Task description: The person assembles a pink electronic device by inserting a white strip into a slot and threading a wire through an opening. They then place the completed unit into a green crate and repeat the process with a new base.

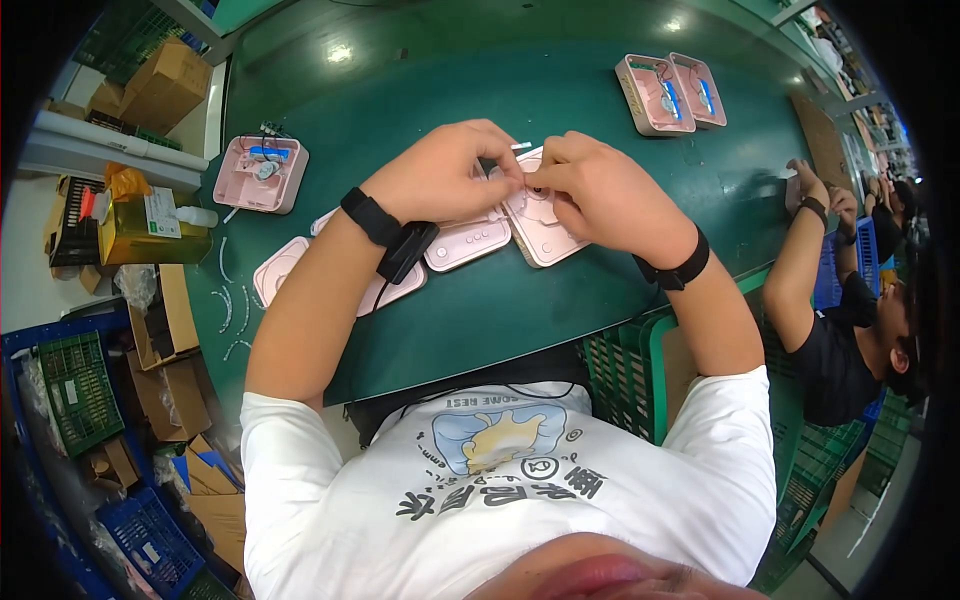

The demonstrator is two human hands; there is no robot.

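Observation:
My left hand [445,172] and my right hand [612,195] meet over a pink plastic panel [545,240] with a round recess and a small button hole. Both hands have their fingertips pinched together at its upper part. A short white strip [521,146] sticks out by my left fingers; whether they grip it is unclear. What lies between the fingertips of either hand is hidden. Under my left wrist lies another pink panel [468,243] with small round holes. More pink panels [283,268] lie to the left, partly covered by my left forearm.
An open pink housing [262,175] with a blue part and wires stands at the left. Two similar housings [655,95] stand at the far right. Curved clear strips [226,307] lie by the table's left edge. A yellow can [140,225] stands beyond it. A co-worker [840,330] sits at the right.

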